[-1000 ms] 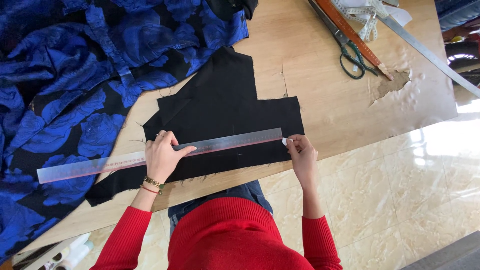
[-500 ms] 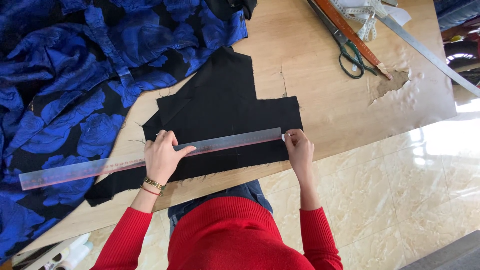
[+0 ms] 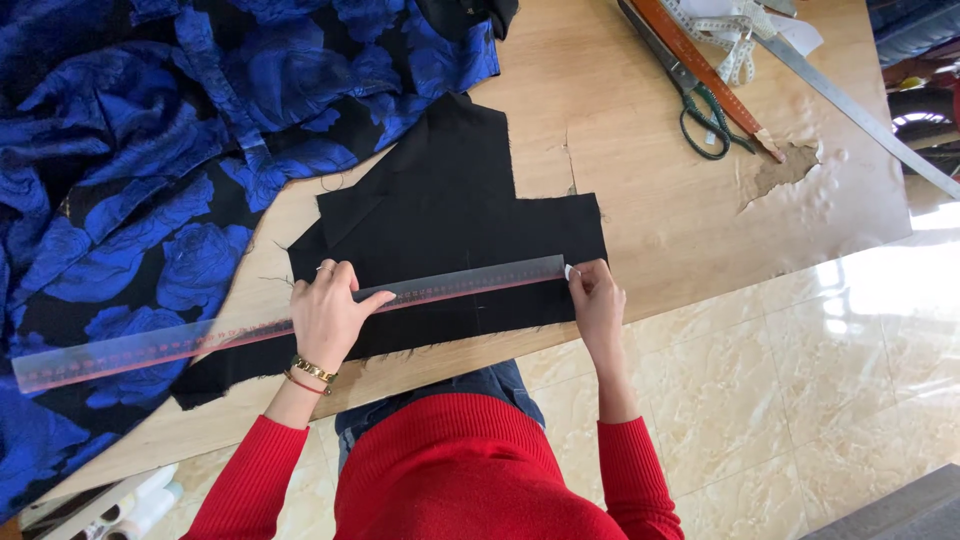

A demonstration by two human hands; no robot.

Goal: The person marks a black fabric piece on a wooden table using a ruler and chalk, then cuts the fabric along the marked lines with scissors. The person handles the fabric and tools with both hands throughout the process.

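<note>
A long clear ruler (image 3: pixel 280 322) lies across a black cloth (image 3: pixel 450 240) spread near the front edge of the wooden table (image 3: pixel 640 170). The ruler runs slantwise along that edge, its right end on the cloth's right side and its left end out over the blue rose-patterned fabric (image 3: pixel 150 150) heaped at the table's left side.

The left hand (image 3: pixel 325 312) presses flat on the ruler's middle, fingers spread and released, thumb stretched along the ruler's lower edge, gripping nothing. A bracelet (image 3: pixel 312 371) sits on that wrist.

The right hand (image 3: pixel 598 300) is at the ruler's right end, fingers pinched on a small white piece, seemingly chalk (image 3: pixel 568 271), whose tip touches the cloth just at the ruler's end.

Toward the table's far right corner lie scissors (image 3: pixel 695 105) with dark green handles, just beside an orange ruler (image 3: pixel 705 65), a white tape measure (image 3: pixel 725 35) and a long metal ruler (image 3: pixel 860 115). Near them the table's surface is torn, a ragged patch (image 3: pixel 785 170) showing. Both sleeves are red, and beyond the front edge is a glossy tiled floor (image 3: pixel 800 380).
</note>
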